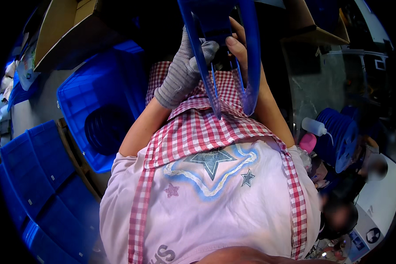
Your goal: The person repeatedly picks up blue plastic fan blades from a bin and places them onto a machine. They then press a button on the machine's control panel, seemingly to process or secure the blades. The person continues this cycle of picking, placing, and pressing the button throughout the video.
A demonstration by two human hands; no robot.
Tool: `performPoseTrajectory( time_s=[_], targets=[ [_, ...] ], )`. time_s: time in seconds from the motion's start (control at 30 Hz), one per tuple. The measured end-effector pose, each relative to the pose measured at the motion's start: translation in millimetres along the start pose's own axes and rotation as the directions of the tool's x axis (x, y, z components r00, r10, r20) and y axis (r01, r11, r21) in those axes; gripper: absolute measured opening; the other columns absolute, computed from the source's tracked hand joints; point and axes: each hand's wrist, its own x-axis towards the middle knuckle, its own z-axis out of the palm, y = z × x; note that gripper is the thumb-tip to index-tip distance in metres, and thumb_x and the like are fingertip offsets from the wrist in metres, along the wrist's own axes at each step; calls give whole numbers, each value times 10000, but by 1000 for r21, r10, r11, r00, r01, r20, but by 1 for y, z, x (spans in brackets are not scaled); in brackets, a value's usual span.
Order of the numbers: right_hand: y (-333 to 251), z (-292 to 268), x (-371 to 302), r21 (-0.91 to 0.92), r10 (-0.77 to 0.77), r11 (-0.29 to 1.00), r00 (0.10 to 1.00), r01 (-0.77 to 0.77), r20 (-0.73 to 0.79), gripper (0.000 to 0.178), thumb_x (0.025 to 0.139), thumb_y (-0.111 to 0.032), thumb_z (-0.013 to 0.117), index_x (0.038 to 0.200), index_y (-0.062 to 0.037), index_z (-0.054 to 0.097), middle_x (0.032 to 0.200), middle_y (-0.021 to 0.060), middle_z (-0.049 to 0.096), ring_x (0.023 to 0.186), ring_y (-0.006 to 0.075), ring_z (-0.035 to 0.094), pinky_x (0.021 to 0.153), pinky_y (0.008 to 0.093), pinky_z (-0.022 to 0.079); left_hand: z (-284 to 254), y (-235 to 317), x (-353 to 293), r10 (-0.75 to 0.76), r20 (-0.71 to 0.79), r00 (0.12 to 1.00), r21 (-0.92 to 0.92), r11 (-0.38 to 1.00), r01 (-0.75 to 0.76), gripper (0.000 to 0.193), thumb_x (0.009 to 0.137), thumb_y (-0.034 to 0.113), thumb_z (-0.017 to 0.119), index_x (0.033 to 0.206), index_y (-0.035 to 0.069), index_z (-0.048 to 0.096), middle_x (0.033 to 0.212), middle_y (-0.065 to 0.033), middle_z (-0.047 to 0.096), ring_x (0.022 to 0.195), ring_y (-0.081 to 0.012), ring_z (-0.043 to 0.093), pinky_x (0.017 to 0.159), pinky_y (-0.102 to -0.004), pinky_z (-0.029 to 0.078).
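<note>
A glossy blue plastic part [213, 17] with a solid upper body and long curved prongs pointing down is held up in front of my apron. My left hand [178, 77], in a grey knitted glove, comes in from the left, its fingers closed at the part's inner edge. On the other side my bare right hand [238, 48] grips it, thumb and fingertips showing in the gap between the prongs. The right prong covers much of that hand. Below the hands lies my red-and-white checked apron [207, 127].
To the left are an open blue crate [70, 94] with dark round ribbed things inside, stacked blue bins [35, 163] and a cardboard box [64, 33]. To the right are another cardboard box [319, 35], a blue spool [345, 141], a white squeeze bottle [313, 126] and a blurred person [339, 215].
</note>
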Motion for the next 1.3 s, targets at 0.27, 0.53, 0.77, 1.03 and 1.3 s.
performPoseTrajectory(
  time_s=[0.27,0.53,0.77,1.03,1.3],
  targets=[
    [1,2,6,95,-12,995,999,8,38,664,845,-389,623,1354,-10,431,791,4,501,779,107,551,813,276,472,-13,-24,6,190,45,981,57,980,-192,785,906,419,559,1484,154,98,1150,-107,547,987,-166,598,870,-310,531],
    [10,-1,11,34,11,999,999,-13,45,719,820,-433,640,1366,-21,417,810,11,493,814,119,553,818,279,484,-11,-16,9,136,39,990,9,991,-136,797,899,407,577,1484,142,104,1120,-101,560,975,-160,598,853,-302,534],
    [14,-4,12,3,7,1000,999,-7,41,726,816,-453,633,1380,-51,413,828,12,477,798,121,536,789,277,480,-1,3,16,150,80,985,122,980,-159,793,901,377,574,1487,191,73,1144,-124,546,993,-190,597,904,-322,508],
    [1,-11,19,-278,-49,959,998,59,42,737,841,-588,507,1387,-100,423,854,43,423,800,150,496,763,303,456,-3,10,14,82,112,990,158,982,-99,458,927,212,561,1311,69,357,936,-12,563,798,-87,574,739,-213,526],
    [-5,-14,23,-243,-4,970,999,13,39,757,849,-607,480,1416,-115,380,841,41,402,814,142,483,791,286,437,-4,-5,36,100,149,984,288,947,-139,801,931,247,532,1479,168,-47,1003,-125,594,816,-187,623,753,-319,560]
  ],
)
